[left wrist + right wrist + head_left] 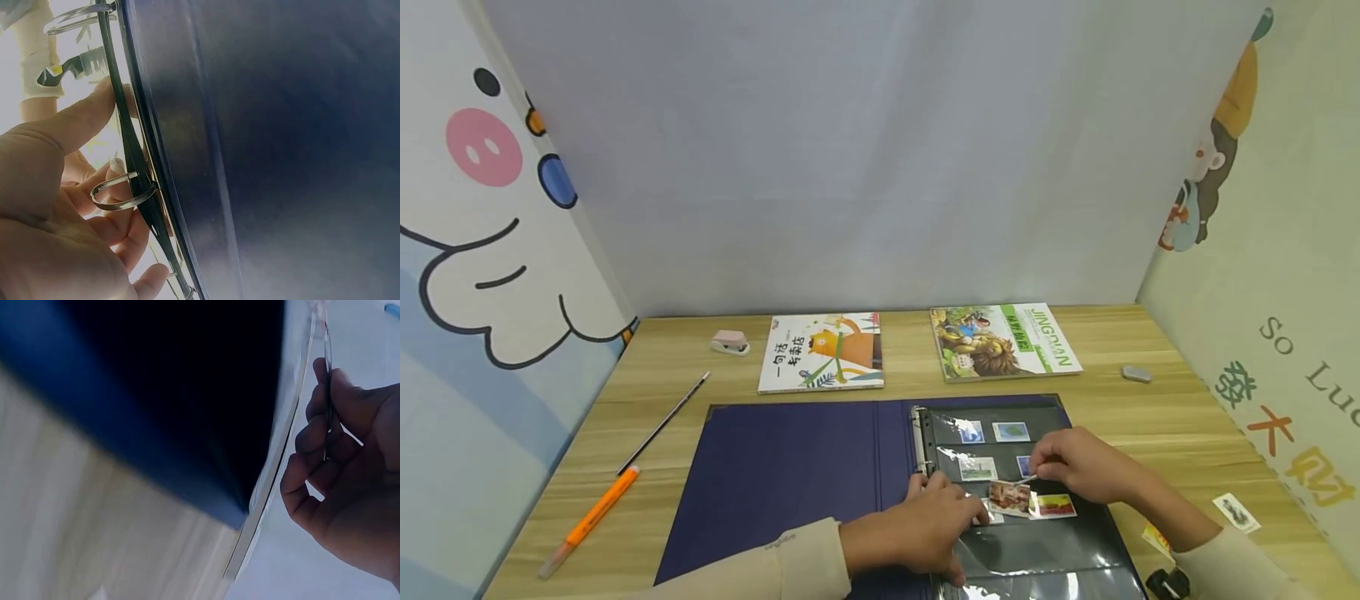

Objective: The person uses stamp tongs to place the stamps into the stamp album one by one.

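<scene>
A dark blue ring-binder stamp album (790, 475) lies spread on the table, with a black pocket page (1037, 546) on its right side. My right hand (1078, 465) pinches slim metal tweezers (328, 381) between thumb and fingers. At their tips is a reddish-brown stamp (1010, 498), tilted over the third row of pockets. My left hand (928, 525) rests on the page beside the rings (115, 190), its fingertips by a pale stamp partly hidden under them. Right of the reddish stamp sits a red-and-yellow stamp (1055, 506); several bluish and greenish stamps fill the upper rows.
Behind the album lie a bear-cover book (820, 354) and a lion-cover book (1000, 342). A pink stapler (730, 342), an orange marker (591, 517) and a thin dark stick (662, 425) are leftward. An eraser (1136, 374) and a loose stamp (1236, 512) lie rightward.
</scene>
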Tool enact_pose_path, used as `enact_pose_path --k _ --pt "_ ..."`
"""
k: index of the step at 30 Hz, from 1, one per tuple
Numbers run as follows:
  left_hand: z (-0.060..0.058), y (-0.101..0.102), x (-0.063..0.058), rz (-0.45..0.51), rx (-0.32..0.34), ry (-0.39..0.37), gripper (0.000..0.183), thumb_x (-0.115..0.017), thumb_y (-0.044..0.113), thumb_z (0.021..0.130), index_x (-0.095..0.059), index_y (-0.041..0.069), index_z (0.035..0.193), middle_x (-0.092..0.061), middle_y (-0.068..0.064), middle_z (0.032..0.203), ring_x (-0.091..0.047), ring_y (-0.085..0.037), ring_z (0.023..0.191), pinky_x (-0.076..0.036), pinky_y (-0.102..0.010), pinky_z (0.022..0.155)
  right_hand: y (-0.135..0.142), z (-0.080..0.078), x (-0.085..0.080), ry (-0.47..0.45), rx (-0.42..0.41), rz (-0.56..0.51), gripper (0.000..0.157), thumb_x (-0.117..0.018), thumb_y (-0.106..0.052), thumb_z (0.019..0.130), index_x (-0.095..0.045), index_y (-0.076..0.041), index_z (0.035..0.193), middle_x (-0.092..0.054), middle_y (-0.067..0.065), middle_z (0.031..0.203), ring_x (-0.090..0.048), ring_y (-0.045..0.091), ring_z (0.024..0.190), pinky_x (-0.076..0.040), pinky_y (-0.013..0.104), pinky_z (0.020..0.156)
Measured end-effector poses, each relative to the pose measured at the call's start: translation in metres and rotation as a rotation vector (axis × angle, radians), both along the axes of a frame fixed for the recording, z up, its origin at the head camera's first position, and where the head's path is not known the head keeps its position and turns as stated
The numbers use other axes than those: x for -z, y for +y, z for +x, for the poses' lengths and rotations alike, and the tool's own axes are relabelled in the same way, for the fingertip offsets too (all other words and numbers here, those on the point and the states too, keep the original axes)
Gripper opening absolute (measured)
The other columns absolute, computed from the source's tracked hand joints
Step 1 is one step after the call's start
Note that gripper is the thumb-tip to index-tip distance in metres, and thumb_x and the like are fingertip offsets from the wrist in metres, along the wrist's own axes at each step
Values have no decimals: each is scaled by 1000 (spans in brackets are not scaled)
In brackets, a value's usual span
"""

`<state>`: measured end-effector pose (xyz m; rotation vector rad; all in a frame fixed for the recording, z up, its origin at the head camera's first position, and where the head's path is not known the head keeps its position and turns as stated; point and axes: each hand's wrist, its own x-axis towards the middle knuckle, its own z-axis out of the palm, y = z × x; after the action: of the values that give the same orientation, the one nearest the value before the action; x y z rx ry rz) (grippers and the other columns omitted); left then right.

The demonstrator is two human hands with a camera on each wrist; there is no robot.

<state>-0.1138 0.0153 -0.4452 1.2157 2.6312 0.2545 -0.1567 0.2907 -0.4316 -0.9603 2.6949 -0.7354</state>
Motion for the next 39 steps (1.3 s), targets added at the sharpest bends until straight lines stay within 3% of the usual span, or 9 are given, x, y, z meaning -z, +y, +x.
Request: enact_pose_path --k 7,13,20,24,31,39 --pt "-2 -1 0 -5 12 -25 61 -86 48 61 -56 38 112 -55 17 97 -37 -6 94 -27 -32 81 -24 12 2 -55 -101 17 15 -65 -11 88 -67 -22 77 -59 -16 74 -48 -7 68 -43 19 63" --pt "-2 -2 -1 -6 22 -27 60 -86 47 61 -56 36 112 -55 16 98 -37 -6 93 -26 -32 81 -34 18 2 -76 -123 91 19 -67 -7 83 -65 -23 74 -56 -18 72 -46 -7 66 -42 17 62" --pt "-4 0 -1 -23 28 -35 60 -85 49 62 -55 38 113 -54 18 99 -37 -5 94 -27 -33 83 -40 22 2 4 -155 143 22 -70 -6 79 -65 -25 70 -55 -20 70 -46 -7 66 -43 18 63" --pt "-3 0 -1 -22 30 -35 60 -85 48 62 -55 38 113 -55 17 100 -38 -6 94 -27 -33 83 -38 21 0 -14 -172 117 20 -70 -6 81 -66 -24 73 -56 -19 73 -48 -8 67 -44 18 63" --pt "-2 -1 -1 -2 32 -39 59 -85 47 62 -56 37 113 -57 16 105 -39 -6 96 -27 -34 83 -4 11 -6 48 -124 24 16 -64 -7 87 -67 -22 83 -62 -14 82 -53 -6 76 -47 22 65" --pt "-3 -4 -1 5 42 -52 59 -84 46 65 -56 38 115 -54 17 102 -37 -6 98 -27 -35 84 72 5 -19 40 69 49 11 -62 -11 91 -69 -20 89 -67 -8 89 -54 -7 80 -47 22 64"
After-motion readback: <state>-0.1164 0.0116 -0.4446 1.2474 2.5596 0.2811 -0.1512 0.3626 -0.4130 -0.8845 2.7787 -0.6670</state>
